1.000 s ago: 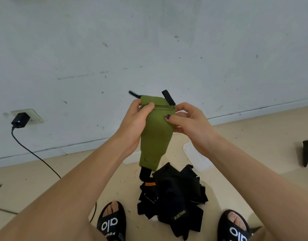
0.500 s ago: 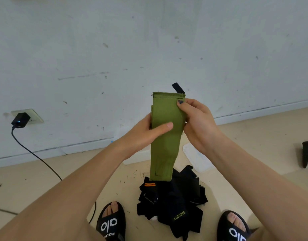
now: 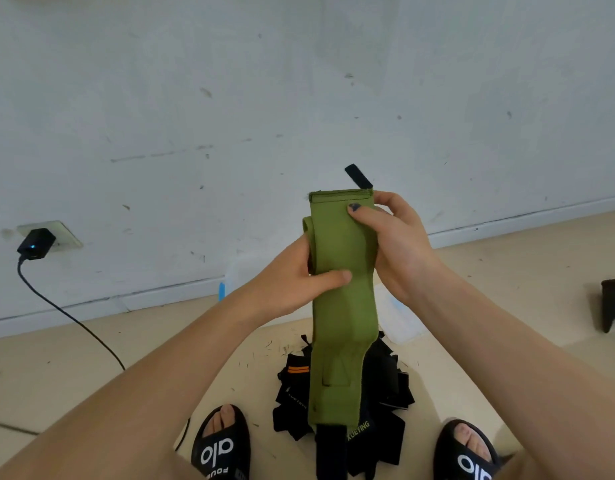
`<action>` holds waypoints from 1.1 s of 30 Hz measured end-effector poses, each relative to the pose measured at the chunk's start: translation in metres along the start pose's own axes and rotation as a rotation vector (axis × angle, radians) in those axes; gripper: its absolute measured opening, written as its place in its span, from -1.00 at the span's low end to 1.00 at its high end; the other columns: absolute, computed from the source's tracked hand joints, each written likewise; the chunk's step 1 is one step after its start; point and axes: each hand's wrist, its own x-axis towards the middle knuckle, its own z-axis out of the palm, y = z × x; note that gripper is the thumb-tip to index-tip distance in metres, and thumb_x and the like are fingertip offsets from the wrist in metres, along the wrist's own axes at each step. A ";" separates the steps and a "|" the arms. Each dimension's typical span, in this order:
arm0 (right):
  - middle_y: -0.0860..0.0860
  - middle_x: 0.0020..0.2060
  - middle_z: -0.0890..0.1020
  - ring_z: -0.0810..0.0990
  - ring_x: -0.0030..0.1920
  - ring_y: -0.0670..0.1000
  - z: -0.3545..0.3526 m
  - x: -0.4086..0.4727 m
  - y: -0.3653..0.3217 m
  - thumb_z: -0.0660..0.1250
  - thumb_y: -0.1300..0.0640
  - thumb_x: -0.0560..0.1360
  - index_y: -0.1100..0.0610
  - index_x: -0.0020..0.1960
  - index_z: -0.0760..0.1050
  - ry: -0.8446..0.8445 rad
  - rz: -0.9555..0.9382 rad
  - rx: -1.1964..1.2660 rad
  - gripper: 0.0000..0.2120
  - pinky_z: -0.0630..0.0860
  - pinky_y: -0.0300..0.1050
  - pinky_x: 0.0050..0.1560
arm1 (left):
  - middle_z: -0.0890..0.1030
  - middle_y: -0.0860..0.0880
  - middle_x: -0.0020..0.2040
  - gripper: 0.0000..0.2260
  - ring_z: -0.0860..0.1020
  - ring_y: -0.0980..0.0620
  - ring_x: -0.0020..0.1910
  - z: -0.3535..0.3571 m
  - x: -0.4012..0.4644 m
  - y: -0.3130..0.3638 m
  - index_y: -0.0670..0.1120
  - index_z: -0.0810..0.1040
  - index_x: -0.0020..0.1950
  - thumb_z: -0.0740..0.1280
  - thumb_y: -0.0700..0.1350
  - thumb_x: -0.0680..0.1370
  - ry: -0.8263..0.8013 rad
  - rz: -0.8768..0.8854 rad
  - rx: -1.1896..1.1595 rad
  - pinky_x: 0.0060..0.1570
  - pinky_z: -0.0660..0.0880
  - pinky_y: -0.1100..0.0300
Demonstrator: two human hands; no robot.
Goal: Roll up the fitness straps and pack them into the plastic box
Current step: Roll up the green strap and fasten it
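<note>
Beige floor [image 3: 74,358], scuffed white wall [image 3: 299,81]

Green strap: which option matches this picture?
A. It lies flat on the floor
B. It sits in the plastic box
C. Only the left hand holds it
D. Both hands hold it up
D: the left hand and right hand both grip the green strap above the floor.

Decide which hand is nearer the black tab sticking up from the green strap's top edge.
Right. The right hand grips the strap near its top, just below the tab; the left hand pinches it lower down, mid-length.
</note>
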 end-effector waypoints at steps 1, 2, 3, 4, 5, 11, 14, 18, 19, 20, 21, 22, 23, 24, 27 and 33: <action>0.24 0.06 0.69 0.70 -0.04 0.12 0.001 -0.001 0.003 0.39 0.29 0.59 0.22 0.28 0.49 -0.012 -0.009 -0.017 -0.72 0.66 0.12 0.04 | 0.65 0.15 0.25 -0.68 0.63 0.22 0.19 0.001 -0.001 0.005 0.12 0.45 0.39 0.34 -0.11 0.67 0.035 0.013 -0.044 0.09 0.60 0.27; 0.23 0.05 0.70 0.71 -0.04 0.12 0.002 -0.002 0.005 0.39 0.30 0.58 0.21 0.25 0.50 -0.023 -0.015 -0.023 -0.75 0.66 0.12 0.04 | 0.64 0.18 0.25 -0.74 0.62 0.25 0.19 0.002 -0.002 0.009 0.13 0.46 0.39 0.27 -0.03 0.70 0.076 0.016 -0.083 0.09 0.58 0.31; 0.20 0.03 0.70 0.71 -0.05 0.12 0.003 -0.003 0.007 0.39 0.31 0.58 0.20 0.23 0.51 -0.032 -0.018 -0.024 -0.76 0.66 0.10 0.04 | 0.64 0.20 0.24 -0.76 0.61 0.30 0.18 0.003 -0.001 0.013 0.15 0.47 0.38 0.21 0.03 0.72 0.120 0.013 -0.110 0.09 0.56 0.35; 0.18 0.01 0.70 0.71 -0.05 0.11 0.004 -0.004 0.009 0.39 0.32 0.58 0.19 0.23 0.50 -0.040 -0.019 -0.024 -0.76 0.67 0.07 0.03 | 0.63 0.22 0.23 -0.78 0.60 0.32 0.16 0.002 -0.001 0.014 0.18 0.46 0.35 0.16 0.05 0.73 0.162 0.010 -0.122 0.09 0.54 0.36; 0.18 0.02 0.70 0.71 -0.06 0.11 0.005 -0.005 0.009 0.39 0.32 0.58 0.19 0.25 0.50 -0.046 -0.018 -0.024 -0.74 0.67 0.05 0.02 | 0.61 0.20 0.23 -0.81 0.60 0.32 0.16 0.002 0.001 0.013 0.19 0.45 0.32 0.15 0.05 0.73 0.200 0.010 -0.122 0.12 0.54 0.33; 0.22 0.15 0.69 0.74 -0.02 0.13 0.008 -0.005 0.010 0.43 0.26 0.57 0.19 0.34 0.47 -0.028 0.026 -0.005 -0.64 0.69 0.13 0.06 | 0.64 0.01 0.20 -0.74 0.65 0.13 0.15 -0.003 0.003 0.014 0.05 0.38 0.34 0.21 -0.23 0.71 0.229 0.067 -0.173 0.12 0.62 0.17; 0.19 0.12 0.71 0.74 0.04 0.15 0.009 -0.004 0.010 0.43 0.19 0.59 0.21 0.30 0.50 -0.023 0.017 -0.007 -0.69 0.68 0.13 0.11 | 0.67 0.05 0.17 -0.66 0.65 0.07 0.18 -0.004 0.003 0.015 0.12 0.41 0.33 0.22 -0.28 0.69 0.231 0.091 -0.188 0.17 0.62 0.11; 0.09 -0.11 0.67 0.65 -0.11 0.06 0.010 -0.002 0.010 0.38 0.11 0.62 0.19 0.12 0.52 0.013 0.015 -0.042 -0.84 0.57 0.03 -0.03 | 0.67 0.19 0.03 -0.68 0.64 0.19 0.06 -0.006 0.002 0.016 0.07 0.43 0.24 0.23 -0.33 0.65 0.274 0.115 -0.133 0.05 0.59 0.28; 0.07 -0.14 0.65 0.62 -0.14 0.05 0.010 -0.001 0.009 0.38 0.10 0.63 0.20 0.11 0.52 0.026 0.013 -0.047 -0.83 0.54 0.03 -0.03 | 0.66 0.16 0.03 -0.70 0.64 0.18 0.06 -0.006 0.002 0.016 0.04 0.42 0.24 0.23 -0.34 0.65 0.279 0.117 -0.117 0.04 0.59 0.28; 0.07 -0.15 0.64 0.61 -0.14 0.05 0.010 0.000 0.009 0.38 0.09 0.63 0.22 0.12 0.51 0.038 0.013 -0.050 -0.81 0.54 0.05 -0.02 | 0.66 0.12 0.05 -0.71 0.63 0.15 0.06 -0.006 0.002 0.016 0.02 0.42 0.24 0.23 -0.34 0.64 0.284 0.115 -0.106 0.04 0.59 0.27; 0.08 -0.14 0.64 0.62 -0.13 0.06 0.009 0.001 0.008 0.39 0.09 0.63 0.24 0.14 0.51 0.049 0.017 -0.047 -0.77 0.55 0.07 -0.01 | 0.65 0.09 0.06 -0.72 0.63 0.12 0.08 -0.006 0.002 0.016 0.01 0.42 0.24 0.24 -0.33 0.64 0.289 0.112 -0.096 0.06 0.60 0.24; 0.10 -0.12 0.64 0.63 -0.12 0.06 0.009 0.002 0.009 0.40 0.08 0.62 0.25 0.15 0.50 0.060 0.020 -0.046 -0.74 0.57 0.09 0.01 | 0.64 0.08 0.07 -0.73 0.63 0.10 0.10 -0.006 0.002 0.016 0.01 0.41 0.24 0.24 -0.31 0.65 0.291 0.106 -0.088 0.08 0.60 0.20; 0.11 -0.08 0.66 0.66 -0.10 0.07 0.009 0.002 0.009 0.42 0.07 0.61 0.28 0.16 0.49 0.070 0.021 -0.044 -0.71 0.61 0.10 0.04 | 0.64 0.07 0.08 -0.74 0.63 0.10 0.10 -0.006 0.002 0.017 0.03 0.41 0.24 0.23 -0.29 0.65 0.291 0.099 -0.084 0.08 0.60 0.19; 0.13 -0.05 0.67 0.68 -0.09 0.07 0.009 0.002 0.010 0.43 0.07 0.61 0.30 0.18 0.50 0.075 0.015 -0.045 -0.68 0.63 0.10 0.06 | 0.63 0.07 0.09 -0.75 0.63 0.13 0.09 -0.005 0.002 0.017 0.04 0.41 0.24 0.23 -0.27 0.65 0.289 0.090 -0.086 0.06 0.60 0.20; 0.18 -0.12 0.62 0.66 -0.13 0.16 0.011 -0.001 0.015 0.43 0.10 0.60 0.23 0.02 0.49 0.097 -0.011 -0.055 -0.79 0.65 0.20 0.00 | 0.62 0.02 0.11 -0.83 0.62 0.18 0.05 -0.001 0.001 0.018 0.03 0.42 0.24 0.23 -0.19 0.69 0.269 0.077 -0.113 0.00 0.59 0.26; 0.16 -0.14 0.60 0.65 -0.13 0.16 0.014 -0.003 0.018 0.42 0.08 0.61 0.18 -0.02 0.48 0.123 -0.037 -0.086 -0.81 0.62 0.11 -0.05 | 0.65 0.10 0.12 -0.75 0.64 0.15 0.12 -0.001 0.002 0.017 0.09 0.46 0.30 0.23 -0.21 0.70 0.344 0.165 -0.114 0.10 0.62 0.17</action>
